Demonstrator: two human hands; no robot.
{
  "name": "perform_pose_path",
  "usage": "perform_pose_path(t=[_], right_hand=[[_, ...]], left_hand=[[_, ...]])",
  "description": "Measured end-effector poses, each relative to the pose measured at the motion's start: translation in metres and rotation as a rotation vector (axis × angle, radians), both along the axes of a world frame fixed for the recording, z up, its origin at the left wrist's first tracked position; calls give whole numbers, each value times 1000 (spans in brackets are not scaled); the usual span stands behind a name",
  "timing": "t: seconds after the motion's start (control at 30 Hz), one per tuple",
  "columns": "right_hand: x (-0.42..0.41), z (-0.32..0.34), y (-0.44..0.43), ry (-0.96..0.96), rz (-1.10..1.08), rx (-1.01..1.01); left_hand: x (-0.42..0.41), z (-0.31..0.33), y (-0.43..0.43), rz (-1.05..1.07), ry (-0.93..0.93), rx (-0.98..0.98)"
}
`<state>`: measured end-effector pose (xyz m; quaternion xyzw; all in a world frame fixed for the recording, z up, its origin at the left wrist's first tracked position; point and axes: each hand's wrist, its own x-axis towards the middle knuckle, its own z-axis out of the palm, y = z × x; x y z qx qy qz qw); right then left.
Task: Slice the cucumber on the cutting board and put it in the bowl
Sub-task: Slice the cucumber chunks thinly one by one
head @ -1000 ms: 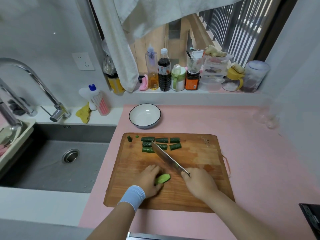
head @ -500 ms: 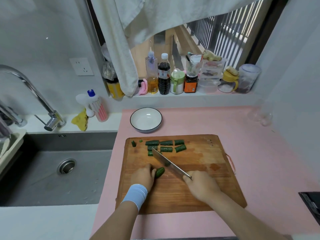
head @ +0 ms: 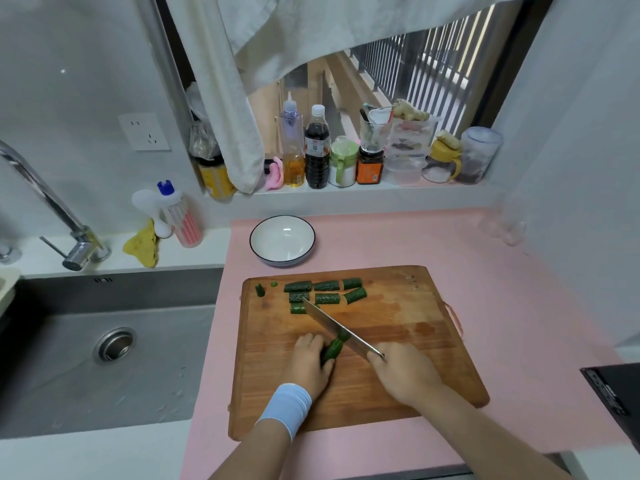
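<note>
A wooden cutting board (head: 398, 341) lies on the pink counter. My left hand (head: 310, 363) holds a short green cucumber piece (head: 331, 350) down on the board. My right hand (head: 403, 370) grips the handle of a knife (head: 341, 332), whose blade crosses the cucumber piece, with a small bit showing on the blade's far side. Several cut cucumber pieces (head: 325, 292) lie in rows at the board's far edge, with a small end piece (head: 259, 290) to their left. A white bowl (head: 282, 240) with a dark rim stands behind the board, holding nothing.
A steel sink (head: 104, 344) with a tap (head: 52, 206) is to the left. Bottles and jars (head: 317, 150) line the window sill. A dish soap bottle (head: 183, 216) and yellow cloth (head: 143, 242) sit behind the sink. A black object (head: 613, 389) lies at the right edge.
The cucumber piece under my left hand turned from cut face up to dark skin up. The knife blade came down across it. The camera view tilted and shifted.
</note>
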<state>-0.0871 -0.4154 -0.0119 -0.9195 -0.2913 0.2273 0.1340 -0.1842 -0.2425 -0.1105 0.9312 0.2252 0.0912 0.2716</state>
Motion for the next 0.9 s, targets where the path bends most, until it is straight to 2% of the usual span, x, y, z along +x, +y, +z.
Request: perform_pose_path(t=[0.43,0.6,0.9], right_hand=[[7,-6,-8,-59,141,38],[1,-7,-9,-124,203,49],[3,-8,-17,-113,204,17]], left_hand=[[11,-10,-14,-38,-204,114],[13,-4,-16,-18,-210,120],[15,0,-20,19,-171,87]])
